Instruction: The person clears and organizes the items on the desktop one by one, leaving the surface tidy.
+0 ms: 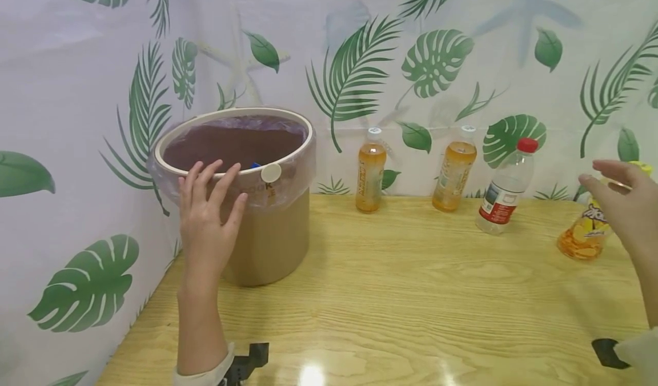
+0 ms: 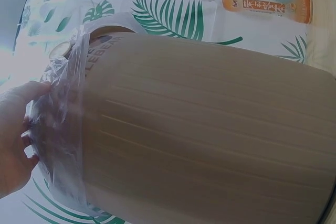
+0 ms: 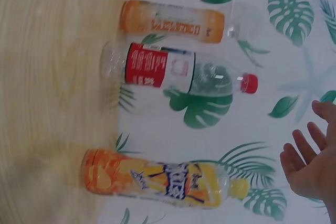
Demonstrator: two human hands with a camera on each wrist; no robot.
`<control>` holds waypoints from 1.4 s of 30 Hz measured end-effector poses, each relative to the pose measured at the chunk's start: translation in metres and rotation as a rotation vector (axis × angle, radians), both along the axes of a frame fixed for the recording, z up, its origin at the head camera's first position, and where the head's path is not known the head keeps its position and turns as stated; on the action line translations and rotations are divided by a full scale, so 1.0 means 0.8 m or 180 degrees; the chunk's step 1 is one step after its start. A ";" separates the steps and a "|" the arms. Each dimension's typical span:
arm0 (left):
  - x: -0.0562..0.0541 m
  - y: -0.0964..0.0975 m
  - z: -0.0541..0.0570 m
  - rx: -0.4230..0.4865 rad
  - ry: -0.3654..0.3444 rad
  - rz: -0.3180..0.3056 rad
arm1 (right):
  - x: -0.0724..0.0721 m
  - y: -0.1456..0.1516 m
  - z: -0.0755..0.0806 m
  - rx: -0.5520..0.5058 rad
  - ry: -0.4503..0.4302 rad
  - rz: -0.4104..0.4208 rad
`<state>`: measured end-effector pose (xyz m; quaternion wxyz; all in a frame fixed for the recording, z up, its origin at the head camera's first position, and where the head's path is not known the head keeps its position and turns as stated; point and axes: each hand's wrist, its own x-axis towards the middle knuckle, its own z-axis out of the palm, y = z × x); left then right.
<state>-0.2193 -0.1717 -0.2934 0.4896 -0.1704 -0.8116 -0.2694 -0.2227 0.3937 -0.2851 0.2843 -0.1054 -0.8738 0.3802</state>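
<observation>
My left hand [image 1: 207, 220] is at the near rim of a tan trash bin [image 1: 275, 243], its fingers spread. In the left wrist view those fingers lie against the clear plastic liner [image 2: 63, 129] folded over the rim. Something blue [image 1: 256, 165] shows just inside the bin. My right hand [image 1: 631, 203], fingers loosely extended and holding nothing, is nearest the yellow-capped drink bottle [image 1: 581, 238], partly covering it in the head view. The right wrist view shows a gap between this hand and the bottle's cap [image 3: 239, 188].
Two orange drink bottles with white caps, one at the middle [image 1: 371, 175] and one farther right [image 1: 454, 175], stand along the back of the wooden table [image 1: 390, 306]. A clear red-capped bottle [image 1: 506, 189] stands beside them. A leaf-patterned sheet [image 1: 354, 26] hangs behind.
</observation>
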 end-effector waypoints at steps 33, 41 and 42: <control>0.001 0.002 -0.003 0.0042 0.0048 -0.0001 | -0.047 0.117 -0.055 -0.0359 -0.0834 -0.0590; 0.000 0.002 -0.002 0.0047 0.0028 -0.0009 | -0.048 0.115 -0.056 -0.0356 -0.0943 -0.0835; 0.000 0.002 -0.002 0.0046 0.0028 -0.0008 | -0.047 0.114 -0.055 -0.0369 -0.0944 -0.0810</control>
